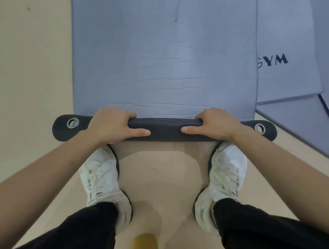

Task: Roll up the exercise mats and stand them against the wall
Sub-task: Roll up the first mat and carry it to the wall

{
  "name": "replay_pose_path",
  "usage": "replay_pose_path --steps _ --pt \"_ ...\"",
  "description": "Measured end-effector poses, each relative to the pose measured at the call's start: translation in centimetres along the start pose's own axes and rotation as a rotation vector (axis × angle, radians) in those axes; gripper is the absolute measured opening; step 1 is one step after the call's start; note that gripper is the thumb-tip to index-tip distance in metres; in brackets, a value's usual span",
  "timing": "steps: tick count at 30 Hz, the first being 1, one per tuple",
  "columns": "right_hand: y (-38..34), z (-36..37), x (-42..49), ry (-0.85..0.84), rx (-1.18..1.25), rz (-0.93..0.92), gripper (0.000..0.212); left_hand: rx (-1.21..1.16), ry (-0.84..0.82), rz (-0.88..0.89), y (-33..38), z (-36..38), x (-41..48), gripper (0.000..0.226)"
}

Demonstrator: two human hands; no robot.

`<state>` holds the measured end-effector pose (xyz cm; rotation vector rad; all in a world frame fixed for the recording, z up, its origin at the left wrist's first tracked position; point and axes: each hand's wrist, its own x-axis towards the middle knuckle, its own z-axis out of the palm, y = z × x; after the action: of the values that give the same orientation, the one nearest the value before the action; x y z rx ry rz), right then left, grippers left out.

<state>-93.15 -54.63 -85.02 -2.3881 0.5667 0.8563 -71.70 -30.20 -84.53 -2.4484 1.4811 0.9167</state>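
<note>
Head view: left hand [111, 125] and right hand [216, 124] grip mat's [162, 59] rolled near edge [165, 129].

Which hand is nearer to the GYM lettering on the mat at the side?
Right. The right hand grips the rolled mat edge below and left of the GYM lettering; the left hand grips it farther left.

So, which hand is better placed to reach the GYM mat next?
Probably right. The right hand holds the dark roll at the end beside the GYM mat; the left hand holds the far end.
</note>
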Motion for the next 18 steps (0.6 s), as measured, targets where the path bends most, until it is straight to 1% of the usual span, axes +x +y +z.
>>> replay_pose_path --steps 1,2,5,6,7,11,13,14,16,18 --pt "0.0 -0.1 0.4 -0.005 0.000 -0.004 0.084 0.011 0.033 -0.019 0.1 0.3 -0.2 0.079" --pt "-0.1 -0.3 0.8 -0.011 -0.004 -0.009 0.082 0.018 0.110 -0.024 0.2 0.7 -0.5 0.074" --pt "-0.1 -1.5 2.2 -0.012 -0.015 -0.012 0.080 0.053 0.467 0.078 1.3 3.0 -2.1 0.062" --pt "0.0 -1.9 2.7 -0.010 -0.012 -0.008 0.079 0.070 0.554 0.112 1.9 3.9 -2.6 0.060" --pt "0.3 -2.2 3.3 -0.009 -0.012 -0.003 0.079 0.093 0.583 0.135 2.5 4.7 -3.0 0.062" --pt "0.8 -2.7 5.2 -0.002 -0.088 0.021 0.088 0.195 0.456 0.106 3.0 6.1 -2.6 0.089" --pt "0.7 -3.0 5.6 0.052 -0.130 0.042 0.082 0.230 0.445 0.119 2.3 5.5 -1.5 0.093" --pt "0.6 -3.2 5.7 0.098 -0.149 0.056 0.078 0.234 0.466 0.134 2.1 5.1 -0.8 0.091" --pt "0.5 -3.4 5.4 0.256 -0.144 0.069 0.069 0.231 0.501 0.166 1.6 4.4 0.9 0.088" --pt "0.5 -2.5 4.7 0.532 -0.130 -0.014 0.059 0.226 0.460 0.181 0.9 3.4 2.2 0.090"
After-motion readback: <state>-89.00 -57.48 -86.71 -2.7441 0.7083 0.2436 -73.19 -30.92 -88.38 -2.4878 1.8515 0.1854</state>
